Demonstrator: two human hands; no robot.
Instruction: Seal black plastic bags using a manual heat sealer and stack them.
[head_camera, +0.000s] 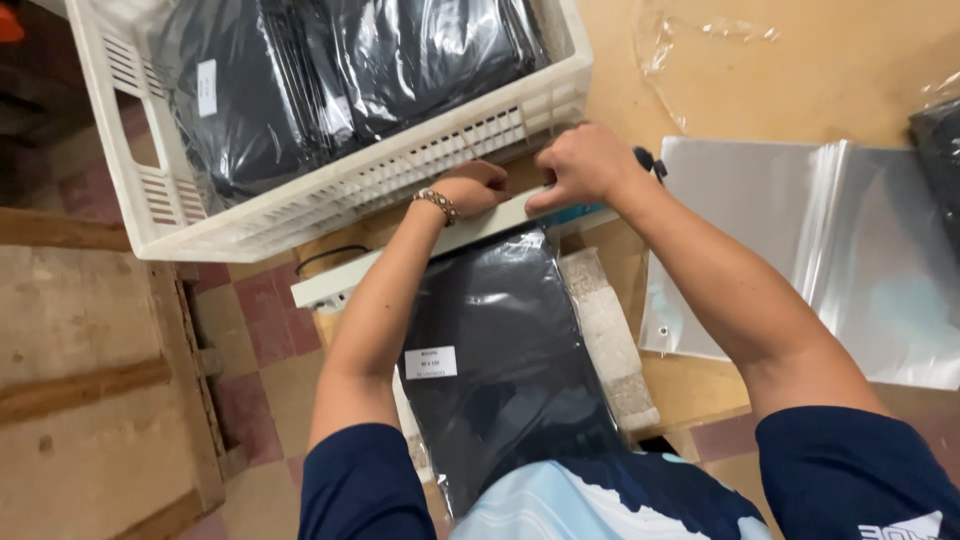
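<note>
A clear plastic bag holding a black folded garment (500, 340) with a small white label lies in front of me, its far end under a long white bar (480, 225) of a sealing device. My left hand (475, 187), with a beaded bracelet on the wrist, presses down on that bar with fingers curled. My right hand (580, 165) presses the same bar just to the right, thumb at its front edge. Both hands sit close together, just in front of the white crate.
A white slotted plastic crate (330, 190) with several bagged black garments stands at the back left. A stack of empty clear bags (810, 240) lies at the right on the tan table. A padded white strip (610, 340) runs beside the bag. Wooden boards and a tiled floor at left.
</note>
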